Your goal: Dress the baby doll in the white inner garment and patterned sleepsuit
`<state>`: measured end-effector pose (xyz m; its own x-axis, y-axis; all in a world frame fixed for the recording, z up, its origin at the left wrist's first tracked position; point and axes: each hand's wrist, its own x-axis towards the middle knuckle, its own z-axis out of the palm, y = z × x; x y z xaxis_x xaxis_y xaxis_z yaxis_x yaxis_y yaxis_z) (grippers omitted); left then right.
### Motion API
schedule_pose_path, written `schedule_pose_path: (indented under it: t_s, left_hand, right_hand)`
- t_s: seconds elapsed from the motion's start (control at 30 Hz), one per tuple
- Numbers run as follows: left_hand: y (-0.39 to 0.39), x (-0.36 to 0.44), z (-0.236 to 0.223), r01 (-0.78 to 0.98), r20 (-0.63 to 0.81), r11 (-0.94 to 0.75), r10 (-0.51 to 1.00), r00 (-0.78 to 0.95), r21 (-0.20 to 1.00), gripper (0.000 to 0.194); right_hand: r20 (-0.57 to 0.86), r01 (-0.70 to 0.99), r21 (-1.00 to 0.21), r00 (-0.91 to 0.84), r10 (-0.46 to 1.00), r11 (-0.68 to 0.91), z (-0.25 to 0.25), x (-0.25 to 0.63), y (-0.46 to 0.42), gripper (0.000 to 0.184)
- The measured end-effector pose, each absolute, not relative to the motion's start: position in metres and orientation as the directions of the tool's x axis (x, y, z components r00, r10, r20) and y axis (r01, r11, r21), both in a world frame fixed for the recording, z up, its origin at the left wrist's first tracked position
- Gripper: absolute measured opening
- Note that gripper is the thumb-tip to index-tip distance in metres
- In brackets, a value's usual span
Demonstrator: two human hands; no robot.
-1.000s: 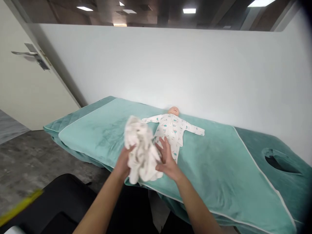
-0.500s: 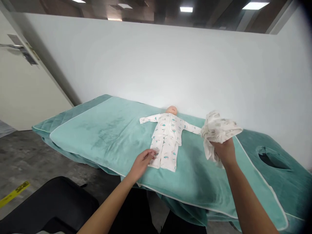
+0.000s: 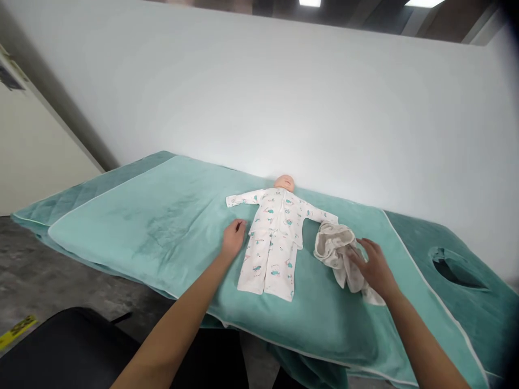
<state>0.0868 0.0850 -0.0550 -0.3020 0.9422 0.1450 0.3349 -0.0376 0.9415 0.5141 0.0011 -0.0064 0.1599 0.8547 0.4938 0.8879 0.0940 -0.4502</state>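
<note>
A baby doll [image 3: 285, 182] lies on its back, dressed in a white printed long-sleeved top [image 3: 278, 210] and matching trousers [image 3: 267, 265]. Beside the top's hem and the trousers, my left hand [image 3: 234, 237] rests with its fingers curled in and nothing visible in them. To the doll's right lies a crumpled white printed cloth [image 3: 334, 246], close against the end of one sleeve. My right hand [image 3: 377, 267] is over the near side of this cloth, fingers stretched out and touching it without a grip. Part of the cloth is hidden under that hand.
A light green sheet [image 3: 133, 216] with white piping covers the bed, over a darker green cover [image 3: 425, 232] with a face hole [image 3: 458, 273] at the right. Behind stands a white wall [image 3: 259, 97]. A black chair [image 3: 68, 346] is at lower left, near a door [image 3: 36, 146].
My right hand has lowered the crumpled cloth onto the bed and loosened its hold. My left hand has moved up along the trousers and its fingers have curled. The view has tilted down.
</note>
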Motion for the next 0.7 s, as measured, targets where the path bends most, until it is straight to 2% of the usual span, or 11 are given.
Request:
schedule_pose_path:
  t_s: [0.1, 0.2, 0.37, 0.53, 0.7]
  left_hand:
    - [0.105, 0.094, -0.059, 0.435, 0.257, -0.098, 0.911, -0.324, 0.895, 0.027]
    - [0.127, 0.101, -0.064, 0.536, 0.409, -0.195, 0.857, -0.314, 0.821, 0.028]
    - [0.168, 0.107, -0.065, 0.585, 0.619, -0.42, 0.763, -0.187, 0.694, 0.025]
    - [0.203, 0.113, -0.053, 0.59, 0.692, -0.515, 0.714, -0.107, 0.622, 0.02]
    - [0.221, 0.125, -0.038, 0.447, 0.638, -0.521, 0.753, -0.161, 0.727, 0.021]
  right_hand:
    - [0.541, 0.84, -0.512, 0.15, 0.827, 0.182, 0.02, 0.459, -0.007, 0.044]
    - [0.439, 0.749, -0.604, 0.027, 0.898, 0.273, 0.028, 0.392, 0.014, 0.044]
    - [0.34, 0.572, -0.792, 0.123, 0.932, 0.214, 0.017, 0.32, 0.113, 0.043]
    - [0.224, 0.597, -0.801, 0.248, 0.943, 0.033, 0.011, 0.306, 0.197, 0.046]
    - [0.17, 0.669, -0.743, 0.224, 0.96, -0.025, 0.008, 0.306, 0.222, 0.04]
